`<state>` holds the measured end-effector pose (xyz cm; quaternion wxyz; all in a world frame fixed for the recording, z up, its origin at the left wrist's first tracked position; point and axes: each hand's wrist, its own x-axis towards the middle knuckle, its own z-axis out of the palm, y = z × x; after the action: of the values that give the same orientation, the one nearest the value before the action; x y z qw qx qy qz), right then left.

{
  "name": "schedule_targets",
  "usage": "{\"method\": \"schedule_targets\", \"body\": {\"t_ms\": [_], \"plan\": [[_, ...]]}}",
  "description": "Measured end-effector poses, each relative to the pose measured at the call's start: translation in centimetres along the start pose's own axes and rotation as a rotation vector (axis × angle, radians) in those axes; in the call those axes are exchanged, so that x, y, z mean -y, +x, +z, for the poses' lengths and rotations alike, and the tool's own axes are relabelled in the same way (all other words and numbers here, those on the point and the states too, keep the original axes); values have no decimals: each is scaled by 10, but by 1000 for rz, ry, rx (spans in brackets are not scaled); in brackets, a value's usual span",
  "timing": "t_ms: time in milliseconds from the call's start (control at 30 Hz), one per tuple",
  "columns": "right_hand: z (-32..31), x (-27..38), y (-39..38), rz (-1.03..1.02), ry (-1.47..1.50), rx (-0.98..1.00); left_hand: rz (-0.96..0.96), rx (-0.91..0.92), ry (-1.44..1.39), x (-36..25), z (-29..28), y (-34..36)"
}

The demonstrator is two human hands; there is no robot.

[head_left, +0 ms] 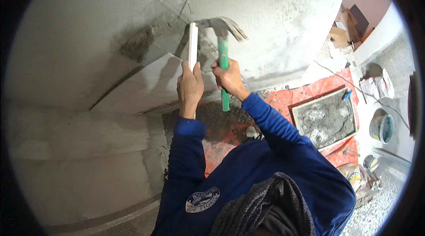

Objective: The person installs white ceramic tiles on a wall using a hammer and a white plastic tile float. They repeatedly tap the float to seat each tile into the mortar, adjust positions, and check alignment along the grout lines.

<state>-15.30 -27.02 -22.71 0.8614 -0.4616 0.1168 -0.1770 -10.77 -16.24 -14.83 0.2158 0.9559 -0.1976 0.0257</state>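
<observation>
My right hand (230,77) is closed round the green handle of a claw hammer (223,52). The hammer's steel head is up, with its claw turned to the right and its striking face at the upper end of a narrow white strip (193,45). I cannot tell whether the two touch. My left hand (190,84) grips this strip lower down, and it stands roughly upright in front of the grey plastered wall (265,10). Behind the strip, a pale flat panel (133,84) with a slanting dark upper edge lies against the wall, beside a rough patch of darker mortar (137,43).
A red sheet (283,99) smeared with mortar covers floor at the right. On it sits a shallow rectangular tray (295,123) of grey mortar with a blue-handled tool (347,95). Farther right are a bucket (381,129), a sack (381,86) and a cable (376,96). Cardboard boxes (340,36) stand beyond.
</observation>
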Motion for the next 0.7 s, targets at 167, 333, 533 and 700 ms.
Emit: {"method": "schedule_targets", "body": {"t_ms": [167, 333, 533, 700], "plan": [[-6, 18, 6, -167, 111, -60, -147, -2, -2, -17, 2, -3], [-23, 30, 16, -22, -87, 79, -42, -77, 13, -26, 4, -6], [-29, 32, 15, 122, -89, 186, -183, -30, -2, -32, 8, -6], [-26, 38, 18, -21, 38, 17, -138, -66, 9, -31, 14, -4]]}}
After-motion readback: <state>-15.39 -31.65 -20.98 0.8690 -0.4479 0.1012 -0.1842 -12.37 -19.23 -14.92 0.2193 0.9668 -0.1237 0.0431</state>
